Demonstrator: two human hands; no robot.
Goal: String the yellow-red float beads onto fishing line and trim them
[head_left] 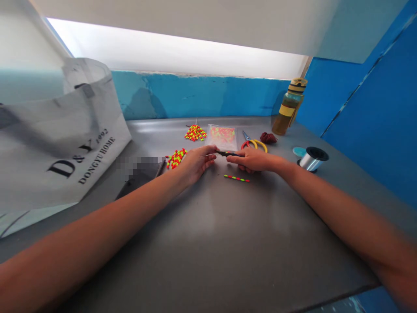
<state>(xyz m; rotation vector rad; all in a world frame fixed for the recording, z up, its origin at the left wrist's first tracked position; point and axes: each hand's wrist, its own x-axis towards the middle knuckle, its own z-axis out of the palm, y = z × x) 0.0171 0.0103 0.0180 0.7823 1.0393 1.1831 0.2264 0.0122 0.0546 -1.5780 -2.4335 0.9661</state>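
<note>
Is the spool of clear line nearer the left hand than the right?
No, the spool stands to the right of the right hand, away from the left hand.

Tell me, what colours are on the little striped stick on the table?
The little striped stick has bright yellow-green and red bands. It shows best in the head view.

Grey metal bench [208, 243]: striped float stick [236, 178], scissors [254, 144], line spool [312, 159], bagged beads [223, 137], amber bottle [288, 113].
</note>
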